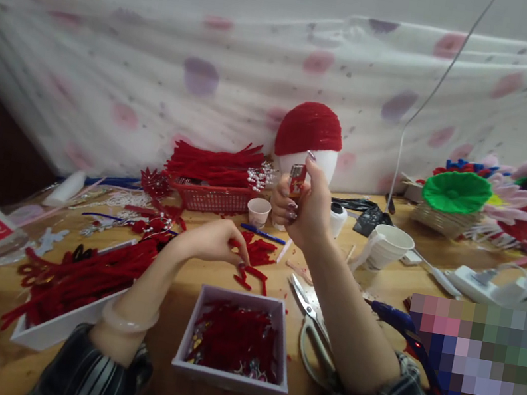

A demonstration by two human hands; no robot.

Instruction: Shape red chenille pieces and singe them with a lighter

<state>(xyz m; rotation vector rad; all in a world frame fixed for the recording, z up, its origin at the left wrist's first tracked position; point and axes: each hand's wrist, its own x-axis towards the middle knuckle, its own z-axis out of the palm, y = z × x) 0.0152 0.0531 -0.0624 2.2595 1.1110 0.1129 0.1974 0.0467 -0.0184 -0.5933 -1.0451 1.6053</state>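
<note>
My right hand (pixel 308 198) is raised over the table, in front of a white foam head (pixel 324 164) in a red cap-like wrap (pixel 311 131). It is closed round a small red lighter (pixel 296 180) with a metal top, the thumb up beside it. My left hand (pixel 216 241) reaches down to the tabletop, fingertips pinched at a short bent red pipe cleaner piece (pixel 257 280). More short red pieces (pixel 259 251) lie just behind. Nearer to me stands a white box (pixel 229 380) holding dark red fuzzy pieces and small shiny parts.
Scissors (pixel 309 310) lie beside my right forearm. At left, a white tray (pixel 42 337) holds long red pipe cleaners. Behind are a red basket (pixel 215 199), a paper cup (pixel 257 213) and a blue pen (pixel 263 233). On the right stand a white mug (pixel 389 247) and a power strip (pixel 473 287).
</note>
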